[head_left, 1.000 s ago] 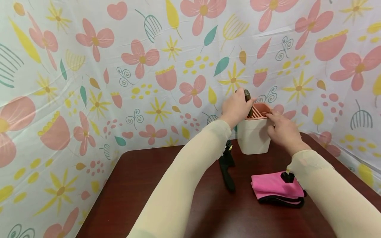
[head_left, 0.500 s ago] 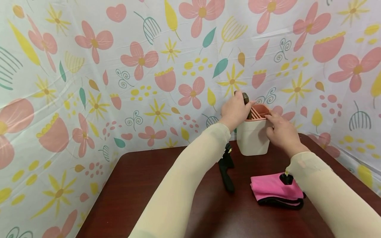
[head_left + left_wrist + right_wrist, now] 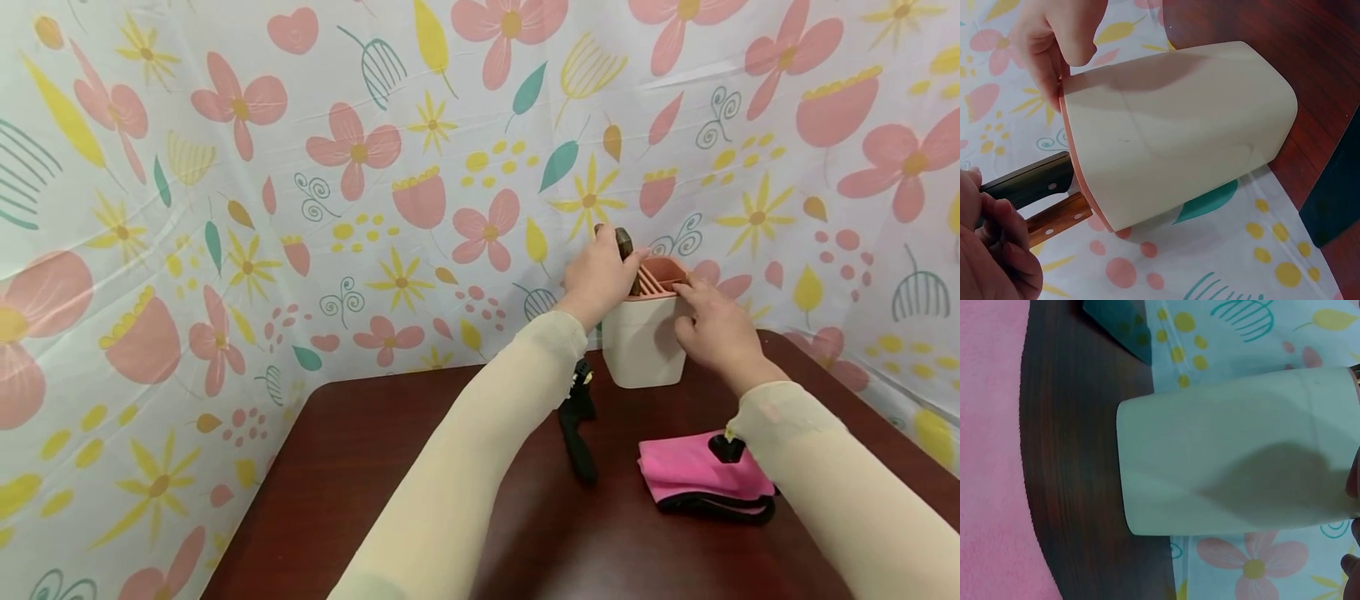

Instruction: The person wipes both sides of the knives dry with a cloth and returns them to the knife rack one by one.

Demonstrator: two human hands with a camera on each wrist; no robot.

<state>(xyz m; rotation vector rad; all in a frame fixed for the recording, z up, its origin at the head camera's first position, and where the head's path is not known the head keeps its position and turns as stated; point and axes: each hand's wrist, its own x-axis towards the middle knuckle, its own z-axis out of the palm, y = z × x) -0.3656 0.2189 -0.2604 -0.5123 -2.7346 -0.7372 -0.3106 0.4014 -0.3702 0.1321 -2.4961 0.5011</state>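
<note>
Floral cloth (image 3: pixel 450 317) behind a dark red table (image 3: pixel 360 483), cream holder (image 3: pixel 643 346) upright near its back edge, black handle (image 3: pixel 1030 179) and brown handle (image 3: pixel 1060 219) jutting from its orange top, my left hand (image 3: pixel 597 275) gripping the black one, my right hand (image 3: pixel 718 332) pinching the rim

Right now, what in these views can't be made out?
Below the black handle and brown handle: left wrist view, hidden inside the holder.
Left hand: same view, cut off by the left edge.
Right hand: right wrist view, mostly past the right edge.
Pink cloth: that view, cut by the left edge.
</note>
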